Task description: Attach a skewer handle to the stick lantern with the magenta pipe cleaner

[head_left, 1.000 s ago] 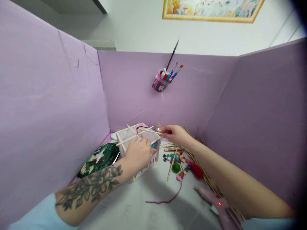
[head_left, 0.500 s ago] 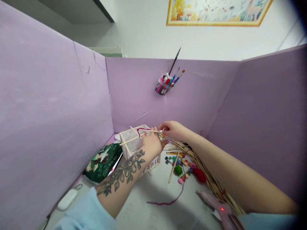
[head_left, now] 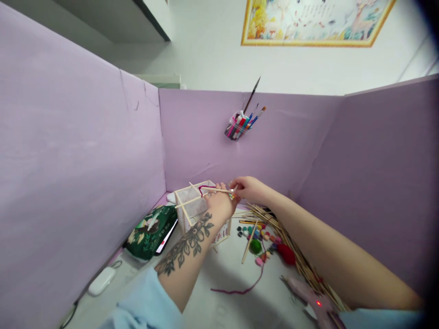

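Note:
A box-shaped frame of thin wooden sticks with pale panels (head_left: 187, 209) stands on the table, with more sticks crossed over its top. My left hand (head_left: 219, 204) lies over its right side, fingers bent around the upper edge; the fingertips are partly hidden. Just right of it, my right hand (head_left: 247, 188) pinches the right end of a thin wooden stick (head_left: 219, 189), held above the box top. Dark red yarn (head_left: 200, 191) loops around the stick's left end, beside the crossed sticks. Something small and shiny shows at my right fingertips, too small to make out.
On the right lie a bundle of sticks (head_left: 286, 235), coloured pompoms (head_left: 255, 246), a red yarn ball (head_left: 286, 254) and a pink glue gun (head_left: 310, 292) with a lit red light. A green packet (head_left: 149, 233), a phone (head_left: 167, 237) and a white case (head_left: 102, 281) lie left. Purple panels surround the table.
The camera view has tilted up slightly and shifted left. My left thumb is now closer to my right hand, which still pinches the stick; the yarn loop stays at its left end.

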Demonstrator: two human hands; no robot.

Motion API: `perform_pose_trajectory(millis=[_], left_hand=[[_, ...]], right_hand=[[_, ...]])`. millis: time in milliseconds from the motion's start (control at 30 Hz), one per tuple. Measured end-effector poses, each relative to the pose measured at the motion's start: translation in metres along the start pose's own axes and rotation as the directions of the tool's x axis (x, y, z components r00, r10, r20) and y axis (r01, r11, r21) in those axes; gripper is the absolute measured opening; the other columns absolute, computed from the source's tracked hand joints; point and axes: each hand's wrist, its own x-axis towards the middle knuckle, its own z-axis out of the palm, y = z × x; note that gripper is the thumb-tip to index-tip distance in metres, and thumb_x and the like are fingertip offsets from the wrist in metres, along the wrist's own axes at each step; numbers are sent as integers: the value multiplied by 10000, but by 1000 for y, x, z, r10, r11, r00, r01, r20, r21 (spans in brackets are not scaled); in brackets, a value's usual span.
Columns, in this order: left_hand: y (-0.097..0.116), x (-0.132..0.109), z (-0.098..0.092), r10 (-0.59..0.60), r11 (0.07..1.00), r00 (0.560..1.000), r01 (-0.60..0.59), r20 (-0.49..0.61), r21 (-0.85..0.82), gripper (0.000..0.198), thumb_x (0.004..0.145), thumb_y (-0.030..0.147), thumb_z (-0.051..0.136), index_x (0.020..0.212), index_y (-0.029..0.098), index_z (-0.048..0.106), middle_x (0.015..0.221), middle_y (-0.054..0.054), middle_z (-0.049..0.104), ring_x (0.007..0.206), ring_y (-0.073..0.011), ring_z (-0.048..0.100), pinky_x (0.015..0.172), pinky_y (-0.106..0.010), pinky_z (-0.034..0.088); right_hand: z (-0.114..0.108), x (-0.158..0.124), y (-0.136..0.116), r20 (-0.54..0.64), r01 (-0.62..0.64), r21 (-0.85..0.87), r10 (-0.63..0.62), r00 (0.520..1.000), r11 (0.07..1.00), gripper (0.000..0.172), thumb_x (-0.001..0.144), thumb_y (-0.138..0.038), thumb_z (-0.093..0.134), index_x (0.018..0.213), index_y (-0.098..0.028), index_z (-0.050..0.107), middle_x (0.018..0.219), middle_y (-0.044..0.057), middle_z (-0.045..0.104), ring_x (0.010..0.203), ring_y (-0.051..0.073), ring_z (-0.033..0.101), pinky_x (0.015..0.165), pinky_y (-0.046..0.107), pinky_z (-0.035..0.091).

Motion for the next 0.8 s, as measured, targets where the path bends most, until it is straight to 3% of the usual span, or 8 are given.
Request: perform_pose_trajectory(millis=[200,400,633,800], left_hand=[[2,8,1,-84,996,996,84,25,1,787,860,623,376,1471,137,280,1525,-224,260,1335,-453,317,997,-600,335],[3,16,2,-173,985,983,174,60,-13,751,861,635,437,1451,191,302,1538,-165,243,1375,-372,282,1060,-589,301],[5,20,6,-191,980,980,193,54,-43,569,885,503,526,1348,184,441,1466,-138,359,1333,-324,352,1065,-557,325],[2,18,9,-157,985,986,160,52,-60,577,882,539,509,1334,183,460,1450,-137,390,1324,-312,373,1085,-557,293]], right_hand=[[0,2,1,-14,-9,9,9,1000,1000,303,676,-64,594,940,-169,698,678,-4,666,595,114,562,531,198,380],[1,3,0,-13,-6,20,6,1000,1000,265,662,-110,636,914,-169,694,657,-16,641,596,118,559,539,206,384],[1,1,0,-10,-19,42,19,1000,999,255,657,-140,661,910,-164,686,653,-18,628,585,117,549,519,206,381],[1,0,2,-11,-37,61,38,999,997,235,665,-110,639,889,-169,685,614,-29,623,552,105,541,510,197,389]])
